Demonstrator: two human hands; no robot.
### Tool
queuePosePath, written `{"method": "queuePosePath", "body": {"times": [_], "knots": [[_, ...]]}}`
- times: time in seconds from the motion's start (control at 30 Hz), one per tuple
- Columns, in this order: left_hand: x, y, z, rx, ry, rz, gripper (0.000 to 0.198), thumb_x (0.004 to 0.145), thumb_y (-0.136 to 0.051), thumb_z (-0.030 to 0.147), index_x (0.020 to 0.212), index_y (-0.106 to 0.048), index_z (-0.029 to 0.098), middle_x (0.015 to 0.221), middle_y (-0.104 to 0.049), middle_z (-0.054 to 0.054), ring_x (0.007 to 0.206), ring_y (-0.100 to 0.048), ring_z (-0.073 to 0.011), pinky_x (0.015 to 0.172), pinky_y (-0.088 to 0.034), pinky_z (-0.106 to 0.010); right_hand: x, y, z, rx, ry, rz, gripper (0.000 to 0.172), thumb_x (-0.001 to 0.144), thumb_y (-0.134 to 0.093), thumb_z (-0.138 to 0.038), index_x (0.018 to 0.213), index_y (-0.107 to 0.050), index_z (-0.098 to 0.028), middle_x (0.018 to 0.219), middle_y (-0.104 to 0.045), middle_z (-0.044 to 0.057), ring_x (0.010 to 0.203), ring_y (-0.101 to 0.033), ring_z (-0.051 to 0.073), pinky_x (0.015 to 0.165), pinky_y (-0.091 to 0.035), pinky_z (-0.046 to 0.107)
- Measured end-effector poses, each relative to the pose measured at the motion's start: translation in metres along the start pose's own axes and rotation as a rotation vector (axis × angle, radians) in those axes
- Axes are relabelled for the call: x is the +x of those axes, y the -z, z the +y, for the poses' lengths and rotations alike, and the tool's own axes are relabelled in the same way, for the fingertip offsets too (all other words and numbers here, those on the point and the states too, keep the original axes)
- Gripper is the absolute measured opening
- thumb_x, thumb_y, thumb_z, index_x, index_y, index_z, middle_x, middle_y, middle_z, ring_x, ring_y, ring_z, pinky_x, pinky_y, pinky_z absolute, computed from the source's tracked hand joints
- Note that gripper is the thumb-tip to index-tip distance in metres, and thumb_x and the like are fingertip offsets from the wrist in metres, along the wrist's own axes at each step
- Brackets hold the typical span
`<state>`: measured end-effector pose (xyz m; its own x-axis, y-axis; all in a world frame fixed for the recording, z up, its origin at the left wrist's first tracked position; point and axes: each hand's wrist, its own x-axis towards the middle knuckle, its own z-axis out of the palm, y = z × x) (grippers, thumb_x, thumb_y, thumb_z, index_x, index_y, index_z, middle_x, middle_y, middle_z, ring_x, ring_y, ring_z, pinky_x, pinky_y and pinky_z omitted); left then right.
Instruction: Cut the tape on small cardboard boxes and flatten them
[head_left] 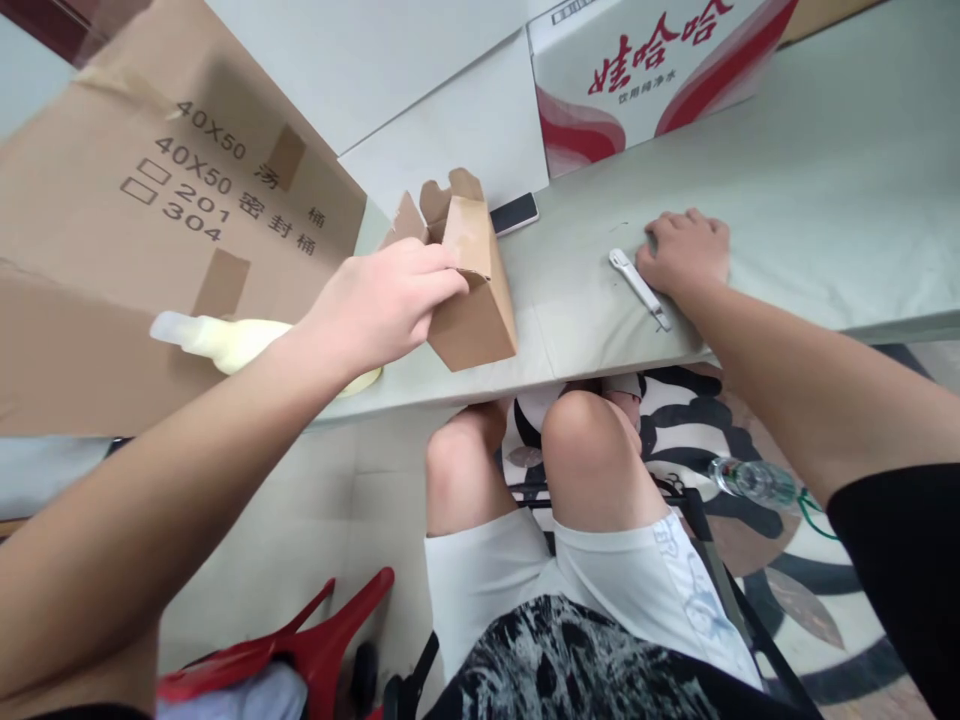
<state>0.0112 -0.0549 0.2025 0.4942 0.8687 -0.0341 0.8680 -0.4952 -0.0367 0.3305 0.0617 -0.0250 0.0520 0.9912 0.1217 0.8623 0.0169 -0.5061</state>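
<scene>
A seated worker's left hand (397,298) closes part-way over the upper edge of a small cardboard box (478,328), fingers curled at the rim near an upright flap, a grip that seems meant to steady the light carton from above. The box stands near the front edge of the cloth-covered tabletop (817,190), its top flaps raised, within easy reach of the lap. The right hand (690,250) rests loosely open on the cloth, palm down, apparently bracing the arm; nothing shows in its grasp (its underside is hidden). Just beside its thumb lies a slim white cutter (639,288), conveniently near. A phone (515,213) lies behind the box, perhaps parked clear of the hands, and a pale yellow bottle (251,342) shows beyond the left forearm, before a large carton (67,320).
</scene>
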Motion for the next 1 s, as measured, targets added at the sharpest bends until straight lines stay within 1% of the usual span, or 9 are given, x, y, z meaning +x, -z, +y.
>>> {"method": "queuePosePath", "body": {"times": [0.1,0.2,0.4,0.53,0.67,0.77,0.87,0.93,1.0], "knots": [[0.002,0.003,0.017,-0.113,0.020,-0.022,0.024,0.082,-0.054,0.019,0.094,-0.074,0.022,0.109,-0.070,-0.003,0.120,-0.065,-0.0337,0.104,-0.049,-0.056,0.001,-0.001,0.001,0.018,-0.009,0.008,0.016,0.098,-0.056,-0.017,0.110,-0.061,-0.007,0.148,-0.061,0.021,0.148,-0.042,0.033,0.121,-0.023,0.059],[0.003,0.006,0.032,-0.203,0.018,-0.018,0.021,0.084,-0.057,0.028,0.094,-0.074,0.022,0.108,-0.069,-0.003,0.122,-0.065,-0.0337,0.105,-0.048,-0.056,0.001,-0.001,0.001,0.011,-0.008,-0.001,0.019,0.099,-0.053,-0.015,0.112,-0.061,-0.004,0.146,-0.061,0.021,0.148,-0.042,0.032,0.121,-0.023,0.059],[0.008,-0.007,0.050,-0.056,-0.243,-0.001,0.033,0.088,-0.046,0.017,0.105,-0.074,0.024,0.116,-0.073,-0.003,0.114,-0.069,-0.0285,0.094,-0.056,-0.045,0.002,0.001,0.003,-0.074,0.004,-0.025,0.021,0.101,-0.049,-0.015,0.116,-0.061,-0.006,0.137,-0.065,0.022,0.137,-0.050,0.031,0.118,-0.031,0.056],[0.018,-0.016,0.064,0.031,-0.463,0.098,0.034,0.094,-0.043,0.014,0.109,-0.072,0.023,0.114,-0.078,-0.005,0.098,-0.073,-0.0226,0.075,-0.056,-0.034,0.000,0.002,0.003,-0.152,-0.005,-0.041,0.032,0.098,-0.046,-0.016,0.123,-0.062,-0.007,0.134,-0.066,0.022,0.131,-0.054,0.033,0.114,-0.036,0.051],[0.030,-0.015,0.071,-0.079,-0.610,0.319,0.024,0.097,-0.052,0.023,0.114,-0.069,0.024,0.098,-0.079,-0.002,0.082,-0.073,-0.0193,0.066,-0.054,-0.033,0.001,0.000,0.001,-0.163,-0.020,-0.018,0.037,0.094,-0.043,-0.018,0.123,-0.065,-0.009,0.132,-0.067,0.022,0.130,-0.055,0.034,0.112,-0.036,0.051],[0.039,-0.018,0.053,-0.301,-0.601,0.562,0.024,0.095,-0.058,0.022,0.116,-0.070,0.025,0.101,-0.079,-0.001,0.087,-0.073,-0.0181,0.073,-0.057,-0.033,0.003,-0.003,0.000,-0.170,-0.017,0.000,0.040,0.092,-0.042,-0.019,0.123,-0.064,-0.009,0.132,-0.066,0.022,0.130,-0.054,0.034,0.111,-0.035,0.051],[0.050,-0.036,0.008,-0.473,-0.357,0.881,0.016,0.097,-0.062,0.024,0.106,-0.075,0.025,0.101,-0.077,0.001,0.096,-0.071,-0.0186,0.089,-0.057,-0.037,0.004,-0.005,-0.001,-0.186,-0.015,0.019,0.041,0.092,-0.040,-0.020,0.124,-0.063,-0.009,0.131,-0.066,0.023,0.129,-0.054,0.035,0.110,-0.035,0.051],[0.056,-0.057,-0.028,-0.613,-0.152,0.958,0.013,0.091,-0.074,0.034,0.099,-0.077,0.025,0.107,-0.074,0.000,0.111,-0.067,-0.0228,0.105,-0.052,-0.042,0.004,-0.005,-0.003,-0.194,-0.021,0.022,0.040,0.092,-0.040,-0.020,0.123,-0.064,-0.010,0.129,-0.066,0.024,0.128,-0.054,0.035,0.109,-0.035,0.051],[0.060,-0.082,-0.057,-0.842,-0.005,0.923,0.021,0.086,-0.079,0.043,0.097,-0.078,0.025,0.111,-0.073,-0.001,0.113,-0.066,-0.0245,0.107,-0.052,-0.044,0.004,-0.005,-0.004,-0.204,-0.022,0.022,0.039,0.091,-0.040,-0.020,0.121,-0.064,-0.011,0.127,-0.067,0.024,0.125,-0.055,0.036,0.108,-0.036,0.051]]}}
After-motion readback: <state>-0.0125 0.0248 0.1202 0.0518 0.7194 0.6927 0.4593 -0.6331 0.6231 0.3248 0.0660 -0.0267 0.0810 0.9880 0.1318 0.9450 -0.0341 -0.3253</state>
